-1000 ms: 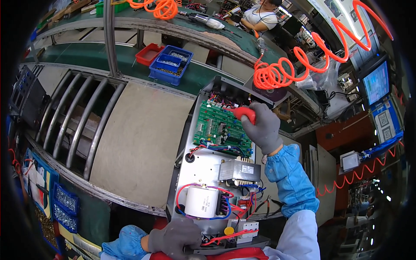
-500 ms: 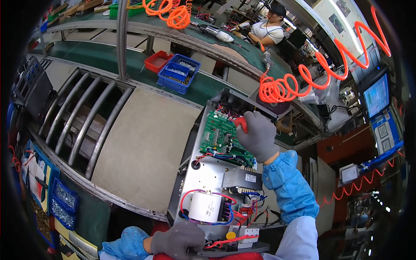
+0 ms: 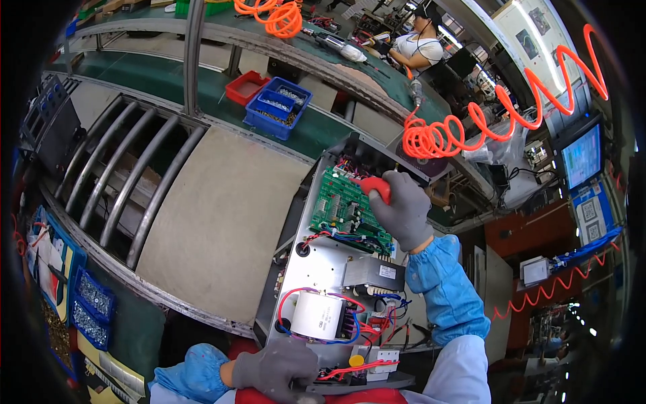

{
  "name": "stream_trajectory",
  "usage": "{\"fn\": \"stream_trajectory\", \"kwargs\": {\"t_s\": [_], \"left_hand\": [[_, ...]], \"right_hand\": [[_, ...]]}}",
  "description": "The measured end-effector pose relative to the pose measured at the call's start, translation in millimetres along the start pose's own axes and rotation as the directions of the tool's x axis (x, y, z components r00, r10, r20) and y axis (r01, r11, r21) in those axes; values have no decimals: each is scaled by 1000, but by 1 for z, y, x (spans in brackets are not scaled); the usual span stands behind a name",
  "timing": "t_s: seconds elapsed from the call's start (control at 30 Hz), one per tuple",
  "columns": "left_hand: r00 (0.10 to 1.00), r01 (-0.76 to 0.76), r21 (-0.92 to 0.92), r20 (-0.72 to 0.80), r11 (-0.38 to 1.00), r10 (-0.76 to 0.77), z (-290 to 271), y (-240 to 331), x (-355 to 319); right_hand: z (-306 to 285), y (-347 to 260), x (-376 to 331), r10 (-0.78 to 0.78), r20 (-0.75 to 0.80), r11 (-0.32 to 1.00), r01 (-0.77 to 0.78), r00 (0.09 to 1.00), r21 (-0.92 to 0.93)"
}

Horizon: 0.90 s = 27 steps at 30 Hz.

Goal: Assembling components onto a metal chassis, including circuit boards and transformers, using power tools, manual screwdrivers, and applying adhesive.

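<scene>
R hand [image 3: 404,210] hides part of red tool handle [image 3: 372,186], tip too small to make out | L hand [image 3: 277,368] underside hid, unclear if gripping anything | green bin [image 3: 217,8] + orange coiled hose [image 3: 284,28] cut by top edge | screen [image 3: 582,155] txt, xfmr label [image 3: 387,272] too small to read | far-R bkgd [image 3: 555,330] dim, blurred

Shows only unreadable print: tiny on the white cylindrical capacitor [image 3: 315,315] and the pale label [image 3: 387,272] of the transformer [image 3: 362,271], blurred on the monitor [image 3: 582,158]; shows square codes [image 3: 590,210] on the blue-and-white sheet [image 3: 591,221].
</scene>
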<state>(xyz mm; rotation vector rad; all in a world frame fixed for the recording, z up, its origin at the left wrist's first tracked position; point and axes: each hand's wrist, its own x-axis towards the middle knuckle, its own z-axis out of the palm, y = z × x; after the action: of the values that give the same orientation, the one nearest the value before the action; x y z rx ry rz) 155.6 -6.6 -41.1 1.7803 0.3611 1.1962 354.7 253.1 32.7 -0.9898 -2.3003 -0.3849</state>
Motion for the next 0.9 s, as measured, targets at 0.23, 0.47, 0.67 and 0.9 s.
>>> {"fn": "stream_trajectory", "kwargs": {"t_s": [0.23,0.47,0.67,0.9], "left_hand": [[1000,7,-9,-11,1000,-8,1,-2,-2],[1000,24,-8,2,1000,-23,0,-1,-1],[1000,26,-1,-8,1000,-26,0,-1,-1],[1000,20,0,-8,1000,-20,0,-2,-1]], "right_hand": [[9,2,-3,-11,31,997,13,999,-71],[5,4,-3,-30,15,991,32,999,-129],[4,1,-4,-5,13,999,6,1000,-33],[10,0,-3,-1,28,998,2,1000,-60]]}}
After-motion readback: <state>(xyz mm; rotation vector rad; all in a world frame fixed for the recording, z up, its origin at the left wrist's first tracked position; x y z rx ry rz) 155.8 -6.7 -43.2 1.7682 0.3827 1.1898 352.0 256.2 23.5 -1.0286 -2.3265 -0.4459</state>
